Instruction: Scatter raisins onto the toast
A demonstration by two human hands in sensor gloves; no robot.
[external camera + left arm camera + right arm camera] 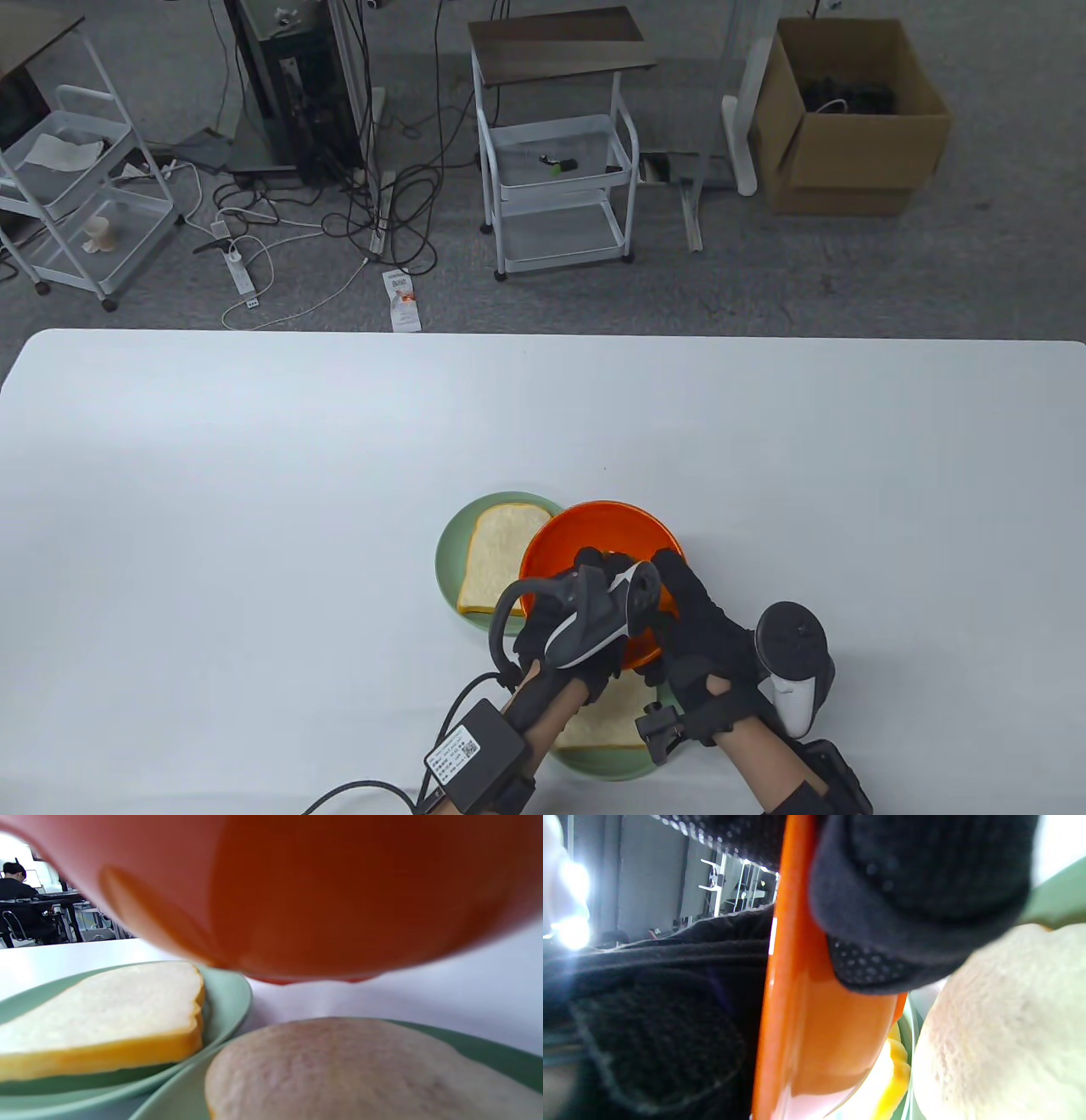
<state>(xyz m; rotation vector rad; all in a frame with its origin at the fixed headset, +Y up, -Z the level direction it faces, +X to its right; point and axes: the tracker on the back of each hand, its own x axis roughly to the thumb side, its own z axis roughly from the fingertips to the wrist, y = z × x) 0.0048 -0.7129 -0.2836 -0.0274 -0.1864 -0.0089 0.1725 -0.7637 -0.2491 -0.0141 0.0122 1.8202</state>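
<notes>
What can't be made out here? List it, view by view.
- Table view: both gloved hands cover the near part of the round orange bowl; no raisins visible.
- Table view: the near slice of white toast is mostly under the left hand.
- Left wrist view: bowl underside blocks everything above.
- Right wrist view: right-hand fingers hide the bowl's inside.

Orange bowl (594, 535), centre frame, is showing a glossy plain finish. Two plates (454, 552) are showing pale green; each toast slice (501, 556) is showing a white face with a yellow-brown crust. Both gloves (704, 645) are appearing black with dotted palms; tabletop (254, 509) is appearing white.
</notes>
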